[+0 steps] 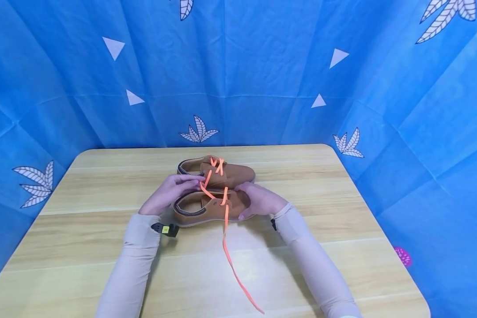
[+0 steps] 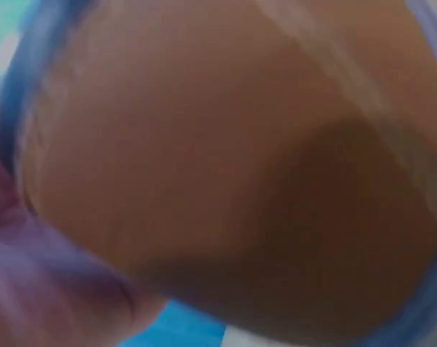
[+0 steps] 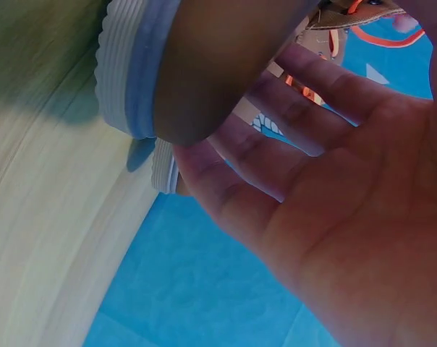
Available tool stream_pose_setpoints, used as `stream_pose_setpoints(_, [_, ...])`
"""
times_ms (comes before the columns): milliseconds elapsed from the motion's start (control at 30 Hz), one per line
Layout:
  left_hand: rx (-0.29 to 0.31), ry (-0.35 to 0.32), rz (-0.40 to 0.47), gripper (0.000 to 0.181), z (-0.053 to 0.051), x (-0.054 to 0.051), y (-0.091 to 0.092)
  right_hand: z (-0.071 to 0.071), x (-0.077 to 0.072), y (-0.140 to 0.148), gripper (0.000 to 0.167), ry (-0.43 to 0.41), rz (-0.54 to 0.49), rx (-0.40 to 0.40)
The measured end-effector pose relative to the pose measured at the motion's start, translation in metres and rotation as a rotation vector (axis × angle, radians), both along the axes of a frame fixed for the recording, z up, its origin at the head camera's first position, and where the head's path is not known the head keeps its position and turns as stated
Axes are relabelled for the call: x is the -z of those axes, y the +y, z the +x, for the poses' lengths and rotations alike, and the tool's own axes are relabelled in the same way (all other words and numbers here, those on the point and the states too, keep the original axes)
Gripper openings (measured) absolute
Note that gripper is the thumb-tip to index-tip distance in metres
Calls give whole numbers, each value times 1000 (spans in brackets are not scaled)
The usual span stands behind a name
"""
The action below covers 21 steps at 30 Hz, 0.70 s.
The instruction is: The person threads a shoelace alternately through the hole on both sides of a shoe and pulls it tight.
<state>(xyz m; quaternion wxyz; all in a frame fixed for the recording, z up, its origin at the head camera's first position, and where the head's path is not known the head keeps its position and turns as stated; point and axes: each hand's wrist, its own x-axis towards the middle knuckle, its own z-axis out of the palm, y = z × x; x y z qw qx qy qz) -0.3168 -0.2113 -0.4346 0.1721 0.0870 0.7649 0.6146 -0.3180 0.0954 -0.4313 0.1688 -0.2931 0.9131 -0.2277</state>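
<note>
2 sleeves (image 1: 129, 269), left hand (image 1: 168, 193) pinching orange lace (image 1: 206, 191), right hand (image 1: 264, 199) gripping nearer brown shoe (image 1: 216, 211)

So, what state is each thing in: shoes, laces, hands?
Near shoe: upright
Near shoe's lace: untied, one long end trailing over the table
Far shoe: upright
Far shoe's lace: crossed over the front
Left hand: pinching orange lace
Right hand: gripping near shoe's toe

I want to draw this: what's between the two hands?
The near shoe and some orange lace are between the left hand and right hand, in the head view.
</note>
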Motion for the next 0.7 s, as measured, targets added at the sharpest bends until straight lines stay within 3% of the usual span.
stream_pose_setpoints(133, [-57,-28,56,45,3,-6,8,0,1,1,90,2,-5,-3])
stream_pose_setpoints(267, [-109,0,50,46,6,-10,15,0,2,2,90,-6,-11,-1])
stream_pose_setpoints(433, [-211,6,117,50,7,-12,18,1,2,2,91,5,-1,0])
stream_pose_setpoints(700, [-423,153,148,43,13,-29,24,-1,0,1,87,19,-5,-14])
